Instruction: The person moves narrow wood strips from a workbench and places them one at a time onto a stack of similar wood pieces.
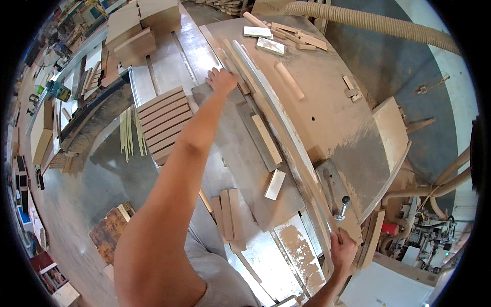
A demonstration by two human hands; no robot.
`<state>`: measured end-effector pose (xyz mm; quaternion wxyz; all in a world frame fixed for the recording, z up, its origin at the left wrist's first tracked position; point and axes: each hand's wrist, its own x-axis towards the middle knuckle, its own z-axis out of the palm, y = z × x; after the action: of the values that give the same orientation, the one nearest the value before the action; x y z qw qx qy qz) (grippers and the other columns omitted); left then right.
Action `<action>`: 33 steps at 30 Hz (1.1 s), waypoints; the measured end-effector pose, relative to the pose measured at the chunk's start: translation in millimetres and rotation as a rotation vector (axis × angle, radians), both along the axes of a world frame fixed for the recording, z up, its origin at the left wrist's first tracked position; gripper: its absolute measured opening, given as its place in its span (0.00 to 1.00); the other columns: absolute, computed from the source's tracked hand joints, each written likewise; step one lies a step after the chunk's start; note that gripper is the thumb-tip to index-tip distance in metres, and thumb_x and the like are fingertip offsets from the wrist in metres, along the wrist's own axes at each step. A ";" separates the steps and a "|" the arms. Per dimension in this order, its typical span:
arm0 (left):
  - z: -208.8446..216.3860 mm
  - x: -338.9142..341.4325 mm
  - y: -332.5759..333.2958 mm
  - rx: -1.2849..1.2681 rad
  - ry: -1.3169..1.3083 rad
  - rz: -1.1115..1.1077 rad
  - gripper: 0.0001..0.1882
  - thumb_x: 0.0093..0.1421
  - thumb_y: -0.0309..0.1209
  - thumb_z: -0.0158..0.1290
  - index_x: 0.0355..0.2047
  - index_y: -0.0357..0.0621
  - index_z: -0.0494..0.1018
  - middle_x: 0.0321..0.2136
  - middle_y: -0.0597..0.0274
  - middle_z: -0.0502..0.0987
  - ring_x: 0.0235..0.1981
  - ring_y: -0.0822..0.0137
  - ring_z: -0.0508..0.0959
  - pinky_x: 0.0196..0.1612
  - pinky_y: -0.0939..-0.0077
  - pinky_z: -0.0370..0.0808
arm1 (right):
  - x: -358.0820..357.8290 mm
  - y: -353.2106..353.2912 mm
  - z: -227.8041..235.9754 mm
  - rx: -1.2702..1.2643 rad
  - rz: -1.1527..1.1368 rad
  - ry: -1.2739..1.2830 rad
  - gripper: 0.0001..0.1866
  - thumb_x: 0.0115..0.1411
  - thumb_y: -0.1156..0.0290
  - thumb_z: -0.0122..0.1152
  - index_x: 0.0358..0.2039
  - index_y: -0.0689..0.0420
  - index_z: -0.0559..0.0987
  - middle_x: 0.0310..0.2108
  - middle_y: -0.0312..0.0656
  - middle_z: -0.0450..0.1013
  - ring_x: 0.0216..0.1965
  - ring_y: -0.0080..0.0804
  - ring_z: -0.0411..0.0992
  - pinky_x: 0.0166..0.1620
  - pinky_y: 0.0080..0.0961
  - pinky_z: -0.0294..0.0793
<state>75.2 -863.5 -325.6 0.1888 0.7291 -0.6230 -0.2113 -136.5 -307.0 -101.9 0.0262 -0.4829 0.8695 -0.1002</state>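
Tan wood rail (pixel 297 161) runs from beside the left grip (pixel 222 81), fingers apart, to the right grip (pixel 343 249), curled; I can't tell if it holds on. Strips (pixel 164 113) left of the left grip look cut; what's left doesn't show.

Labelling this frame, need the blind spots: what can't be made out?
All in the head view:
- Left hand, right hand: palm contact, hidden by their own backs.
- Right forearm: elbow end, cut by lower edge.
- Wooden slats: lower right ends, behind left arm.
- Machinery, lower right: details too small.
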 end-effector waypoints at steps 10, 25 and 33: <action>-16.7 15.8 -4.5 -0.169 0.858 0.085 0.19 0.58 0.34 0.55 0.48 0.38 0.71 0.39 0.55 0.77 0.45 0.58 0.76 0.52 0.60 0.70 | 63.1 139.0 -19.5 -0.027 -0.474 -0.302 0.08 0.55 0.71 0.58 0.29 0.62 0.79 0.17 0.38 0.70 0.20 0.21 0.66 0.24 0.24 0.66; 63.6 -94.7 390.2 0.009 0.077 -1.513 0.17 0.53 0.22 0.50 0.42 0.53 0.79 0.44 0.58 0.75 0.51 0.54 0.72 0.64 0.38 0.48 | 159.3 299.8 -42.4 -0.232 -0.698 -0.271 0.12 0.58 0.68 0.60 0.24 0.65 0.76 0.13 0.33 0.63 0.17 0.19 0.57 0.21 0.25 0.56; 33.0 -89.1 460.4 -0.366 0.316 -0.970 0.20 0.53 0.26 0.52 0.49 0.40 0.73 0.56 0.48 0.66 0.56 0.47 0.65 0.60 0.58 0.61 | 188.4 370.3 -38.3 -0.071 -0.778 -0.216 0.16 0.61 0.57 0.62 0.37 0.58 0.82 0.28 0.48 0.78 0.26 0.40 0.75 0.30 0.35 0.73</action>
<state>-14.0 -403.0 -292.6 0.2849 0.2723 -0.8788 -0.2691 51.9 63.3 -140.2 0.0608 -0.1051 0.9756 -0.1827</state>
